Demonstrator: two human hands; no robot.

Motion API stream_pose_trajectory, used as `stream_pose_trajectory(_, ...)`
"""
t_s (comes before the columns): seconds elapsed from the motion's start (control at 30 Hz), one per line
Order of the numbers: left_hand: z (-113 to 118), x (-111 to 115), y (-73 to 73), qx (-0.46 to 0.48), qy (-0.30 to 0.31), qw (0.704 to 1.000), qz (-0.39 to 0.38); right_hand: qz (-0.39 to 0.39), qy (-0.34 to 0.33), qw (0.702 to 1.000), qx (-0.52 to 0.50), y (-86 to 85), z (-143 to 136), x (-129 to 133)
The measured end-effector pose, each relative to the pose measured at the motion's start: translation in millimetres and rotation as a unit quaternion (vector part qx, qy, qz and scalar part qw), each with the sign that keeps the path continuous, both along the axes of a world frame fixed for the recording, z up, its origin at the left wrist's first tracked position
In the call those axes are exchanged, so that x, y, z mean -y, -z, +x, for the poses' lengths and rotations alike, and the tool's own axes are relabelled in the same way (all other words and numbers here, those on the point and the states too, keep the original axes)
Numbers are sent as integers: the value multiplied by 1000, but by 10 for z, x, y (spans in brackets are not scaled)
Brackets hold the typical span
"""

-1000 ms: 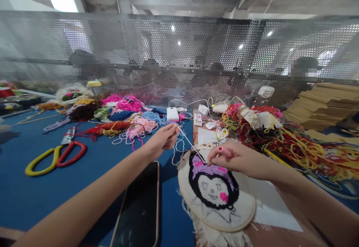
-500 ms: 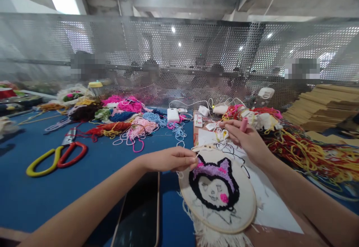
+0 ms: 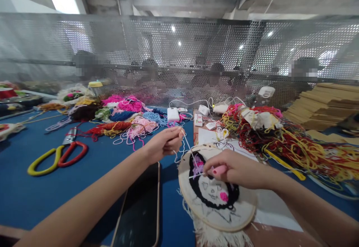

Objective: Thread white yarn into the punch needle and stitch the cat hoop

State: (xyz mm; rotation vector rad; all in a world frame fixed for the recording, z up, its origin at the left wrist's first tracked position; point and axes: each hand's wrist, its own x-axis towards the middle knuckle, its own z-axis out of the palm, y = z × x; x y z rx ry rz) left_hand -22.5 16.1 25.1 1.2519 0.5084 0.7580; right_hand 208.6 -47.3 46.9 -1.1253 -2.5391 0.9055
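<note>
My left hand pinches a strand of white yarn above the left edge of the embroidery hoop. The strand runs taut down toward my right hand. That hand is closed round a pink-handled punch needle, its thin shaft pointing left over the fabric. Beneath it lies the round embroidery hoop, its cream cloth bearing a black-outlined character with purple and pink yarn patches. My right fingers hide part of the character's head. Drawn pencil lines show on the cloth's lower part.
Left of the hoop lies a dark phone. Scissors with yellow and red handles rest farther left. Piles of coloured yarn sit behind, and a tangled yarn heap lies at right. A perforated metal screen stands beyond the table.
My right hand has come down and left with the punch needle, over the hoop. My left hand has risen slightly and moved left, drawing the white yarn taut. A yellow tool shows at right.
</note>
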Motion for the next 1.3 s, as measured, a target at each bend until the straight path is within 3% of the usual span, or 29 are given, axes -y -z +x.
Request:
stream_pose_trajectory(0.1,-15,45,-32,23,49,998,20,108,96,989,37,59,81,-130)
stream_pose_trajectory(0.23,-33,135,-84,-67,200,977,34,189,243,951,-37,115,176,-286)
stream_pose_trajectory(0.3,-33,170,-108,-151,262,952,44,186,268,936,-133,113,185,-311)
stream_pose_trajectory(0.37,-24,179,-112,-222,297,928,40,125,265,917,-269,77,173,-288)
stream_pose_trajectory(0.43,-7,159,-91,-255,286,923,16,24,226,896,-381,9,151,-211)
stream_pose_trajectory(0.5,13,121,-58,-255,227,940,-13,-75,153,894,-415,-74,117,-91)
stream_pose_trajectory(0.6,33,65,-23,-220,110,969,-29,-188,11,943,-273,-159,33,112)
stream_pose_trajectory(0.67,34,44,-21,-173,59,983,-22,-192,-37,967,-162,-152,-36,201)
stream_pose_trajectory(0.77,18,34,-40,-71,24,997,4,-131,-18,988,-80,-57,-96,187)
stream_pose_trajectory(0.87,-6,55,-73,5,25,999,26,-11,86,993,-77,56,-53,9)
stream_pose_trajectory(0.93,-14,93,-99,5,65,997,34,57,164,977,-121,105,20,-144)
stream_pose_trajectory(1.03,-7,169,-129,-83,166,981,52,100,237,950,-178,130,123,-312)
stream_pose_trajectory(1.17,11,198,-109,-240,275,929,64,63,252,907,-331,84,134,-285)
stream_pose_trajectory(1.23,12,167,-74,-280,271,920,48,-4,210,885,-416,26,87,-165)
stream_pose_trajectory(1.3,16,128,-40,-288,215,933,21,-73,128,902,-405,-41,22,-14)
